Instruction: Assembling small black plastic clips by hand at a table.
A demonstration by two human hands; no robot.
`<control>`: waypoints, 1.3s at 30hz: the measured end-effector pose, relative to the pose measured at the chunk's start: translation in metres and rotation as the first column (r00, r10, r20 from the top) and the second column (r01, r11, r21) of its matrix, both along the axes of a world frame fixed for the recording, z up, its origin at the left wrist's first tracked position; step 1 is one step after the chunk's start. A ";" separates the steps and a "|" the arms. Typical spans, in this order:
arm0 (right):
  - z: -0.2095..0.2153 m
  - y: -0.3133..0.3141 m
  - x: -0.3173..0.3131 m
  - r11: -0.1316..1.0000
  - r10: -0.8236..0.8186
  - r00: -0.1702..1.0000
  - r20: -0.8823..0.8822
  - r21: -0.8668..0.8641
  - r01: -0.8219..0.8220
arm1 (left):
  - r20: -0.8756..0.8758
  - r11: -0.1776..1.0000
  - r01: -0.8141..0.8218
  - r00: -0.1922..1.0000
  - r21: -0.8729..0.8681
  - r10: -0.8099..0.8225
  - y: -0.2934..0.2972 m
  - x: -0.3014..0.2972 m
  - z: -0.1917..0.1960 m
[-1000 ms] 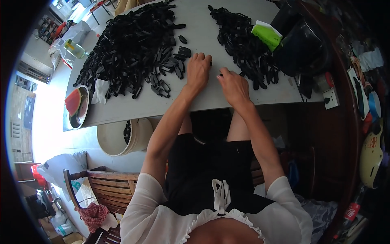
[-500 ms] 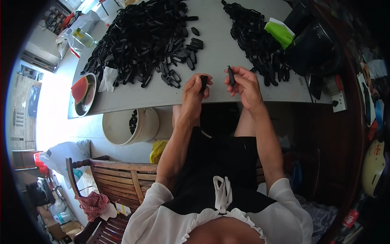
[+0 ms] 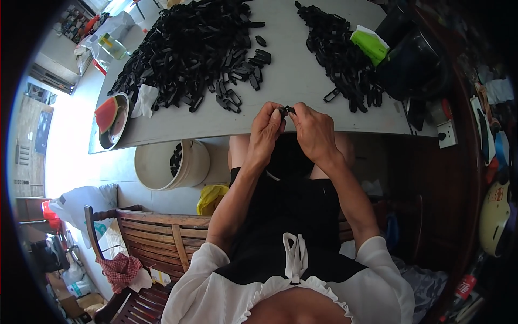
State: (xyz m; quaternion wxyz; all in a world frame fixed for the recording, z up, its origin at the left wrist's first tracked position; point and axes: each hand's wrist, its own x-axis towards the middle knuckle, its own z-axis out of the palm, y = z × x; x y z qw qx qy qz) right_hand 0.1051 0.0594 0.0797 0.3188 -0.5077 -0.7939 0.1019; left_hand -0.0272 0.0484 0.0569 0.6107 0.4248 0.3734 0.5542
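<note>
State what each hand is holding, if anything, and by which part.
Left hand and right hand pinch small black plastic pieces; which part is gripped cannot be told.

Floor (image 3: 70, 162): glaring at the left, burnt out to white, the strongest light lying on that side.
Counter (image 3: 294, 70): fairly even, soft grey light, shadows faint.
Black pieces (image 3: 183, 48): deep and low in contrast, small pale glints on edges, detail merging within the heap.
Hands (image 3: 315, 129): moderately lit, reasonably sharp; what they pinch is too dark to read well.
Cabinet (image 3: 457, 178): dim brown, deep shade beside it under the counter.
Rim: black fisheye border, straight lines bowed, bluish fringe at left, right-hand clutter murky and soft.
</note>
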 end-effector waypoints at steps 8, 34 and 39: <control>0.001 0.003 -0.001 0.998 0.010 0.996 0.091 0.067 -0.016 | -0.059 0.999 0.011 0.998 0.043 -0.008 0.004 -0.004 0.000; -0.027 -0.018 0.026 0.705 -0.018 0.493 -0.870 -0.361 -0.610 | 0.402 0.970 0.240 0.886 0.024 -0.229 -0.013 0.015 0.006; -0.053 -0.026 0.034 0.758 -0.067 0.636 -0.769 -0.454 -0.468 | -0.146 0.991 0.096 0.986 0.097 -0.082 -0.023 0.010 -0.004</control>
